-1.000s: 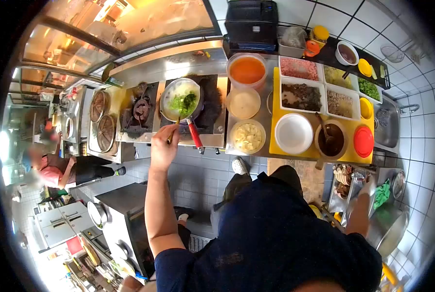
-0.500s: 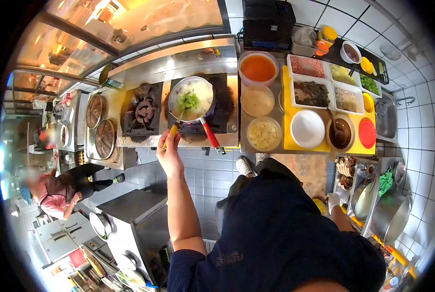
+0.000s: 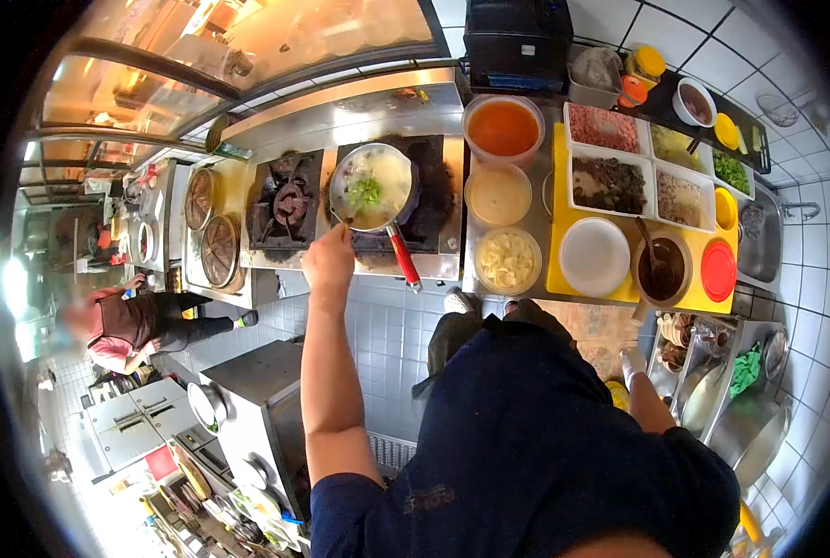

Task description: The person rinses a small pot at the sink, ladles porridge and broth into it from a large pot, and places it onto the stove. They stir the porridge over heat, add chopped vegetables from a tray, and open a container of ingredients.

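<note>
My left hand (image 3: 329, 258) is closed at the near rim of a frying pan (image 3: 398, 193) on the right burner. In its fingers is a utensil (image 3: 348, 221) whose yellow handle is now mostly hidden by my grip. The pan holds chopped green pieces (image 3: 365, 192) in a pale, cloudy mixture. Its red handle (image 3: 403, 257) points toward me, and no hand is on it. My right hand (image 3: 632, 364) hangs low at my right side by the shelf, whitish as if gloved. Its fingers are too small and unclear to read.
A left burner (image 3: 290, 202) sits beside the pan. To the right are tubs of orange liquid (image 3: 502, 129) and pale chunks (image 3: 508, 261), a white bowl (image 3: 594, 258), a brown sauce pot (image 3: 662, 272) and ingredient trays (image 3: 610, 184). Another person (image 3: 127, 325) stands far left.
My left hand has moved forward, closer to the pan rim, and its grip now covers the yellow handle. The green pieces look more spread. My right hand has shifted slightly forward.
</note>
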`<act>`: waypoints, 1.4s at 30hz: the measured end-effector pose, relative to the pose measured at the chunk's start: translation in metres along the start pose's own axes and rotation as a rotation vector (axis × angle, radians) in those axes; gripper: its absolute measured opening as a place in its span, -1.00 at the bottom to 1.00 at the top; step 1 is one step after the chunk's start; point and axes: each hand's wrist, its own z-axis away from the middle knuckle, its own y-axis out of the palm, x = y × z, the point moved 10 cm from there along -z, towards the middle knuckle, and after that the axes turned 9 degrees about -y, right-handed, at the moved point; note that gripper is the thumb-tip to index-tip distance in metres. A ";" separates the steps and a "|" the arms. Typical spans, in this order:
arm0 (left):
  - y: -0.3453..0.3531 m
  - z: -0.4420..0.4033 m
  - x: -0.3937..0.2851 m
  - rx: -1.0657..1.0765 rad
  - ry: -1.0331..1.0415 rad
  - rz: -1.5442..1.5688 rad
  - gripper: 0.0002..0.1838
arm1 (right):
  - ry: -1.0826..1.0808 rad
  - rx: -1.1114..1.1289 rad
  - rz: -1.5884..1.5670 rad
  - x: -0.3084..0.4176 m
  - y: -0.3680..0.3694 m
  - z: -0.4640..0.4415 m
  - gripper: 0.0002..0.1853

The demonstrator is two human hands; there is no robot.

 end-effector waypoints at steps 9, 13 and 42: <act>-0.016 0.007 0.027 0.025 0.028 0.064 -0.66 | 0.041 -0.100 -0.053 0.027 -0.006 0.026 -0.58; 0.004 0.006 0.015 0.019 0.076 0.080 -0.69 | -0.009 -0.065 0.115 0.058 -0.003 0.039 -0.77; -0.007 -0.011 0.056 0.061 0.115 0.261 -0.70 | 0.020 -0.159 -0.139 0.043 0.010 0.065 -0.63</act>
